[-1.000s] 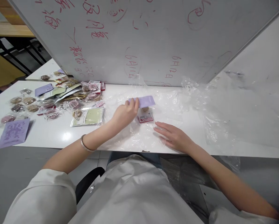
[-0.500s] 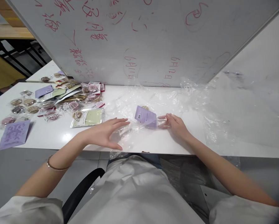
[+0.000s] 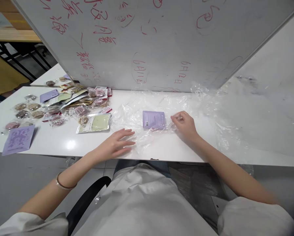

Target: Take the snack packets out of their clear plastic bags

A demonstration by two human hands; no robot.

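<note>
A purple packet (image 3: 154, 120) with a small barcode lies in or under clear plastic film (image 3: 129, 109) on the white table. My right hand (image 3: 185, 124) is just right of the packet, its fingers pinched on a gathered bit of the film. To the packet's lower left, my left hand (image 3: 118, 143) has its fingers spread at the film's edge and grips nothing. A green pouch (image 3: 100, 123) with a small wrapped round item on it lies above and left of my left hand.
Wrapped round items, pouches and another purple packet (image 3: 19, 139) cover the table's left part. A whiteboard (image 3: 166, 42) with red writing stands along the back. More clear film (image 3: 255, 114) spreads over the right side.
The purple packet has turned from tilted to nearly straight, and the round item that showed behind it is hidden. My right hand has closed more and shifted slightly up; my left has moved slightly.
</note>
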